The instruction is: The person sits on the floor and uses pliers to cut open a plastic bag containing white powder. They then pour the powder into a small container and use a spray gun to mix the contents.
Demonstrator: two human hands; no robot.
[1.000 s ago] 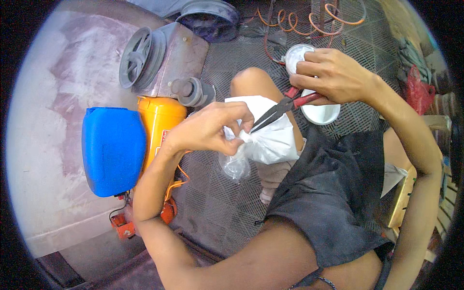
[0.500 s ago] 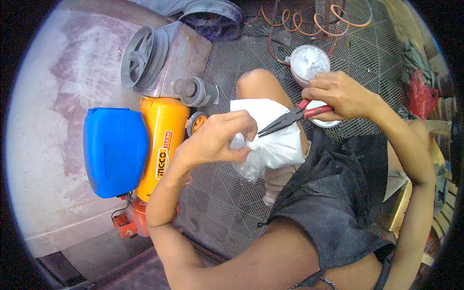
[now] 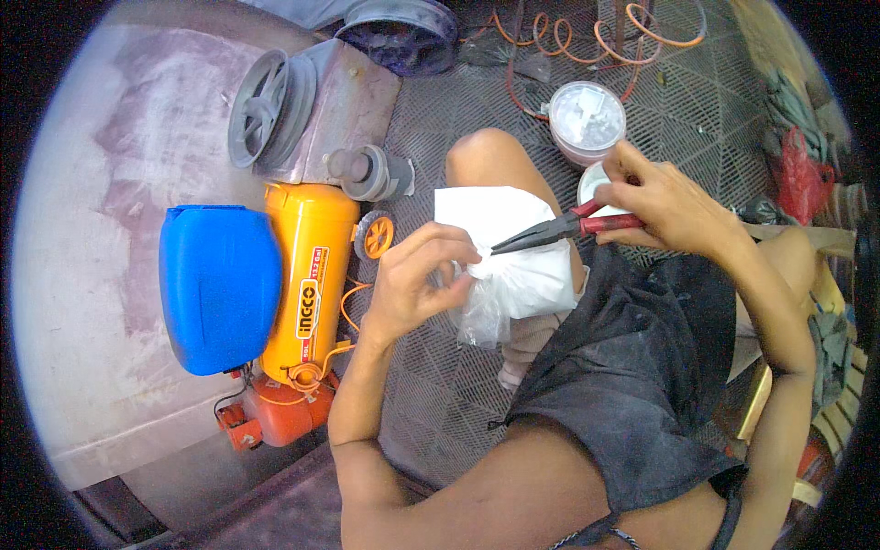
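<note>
A white plastic bag, filled and gathered at a twisted neck, rests against my bent knee. My left hand is at that neck, thumb and index finger curled round it; the fingertips' exact contact is hard to see. Clear crumpled plastic hangs below them. My right hand holds long-nose pliers by their red handles. The dark jaws point left, with their tip beside the twisted neck, close to my left fingertips. Whether the jaws grip any plastic cannot be seen.
Left stand a blue jerrycan and a yellow tank with a wheel. Farther off are a grey wheel rim, a dark rim and a coiled orange hose. A lidded round tub sits beyond my right hand.
My left wrist and forearm have swung right and its fingers have loosened somewhat at the neck. My right hand has shifted slightly right and lower, its index finger lifted. The pliers' tip has barely moved.
</note>
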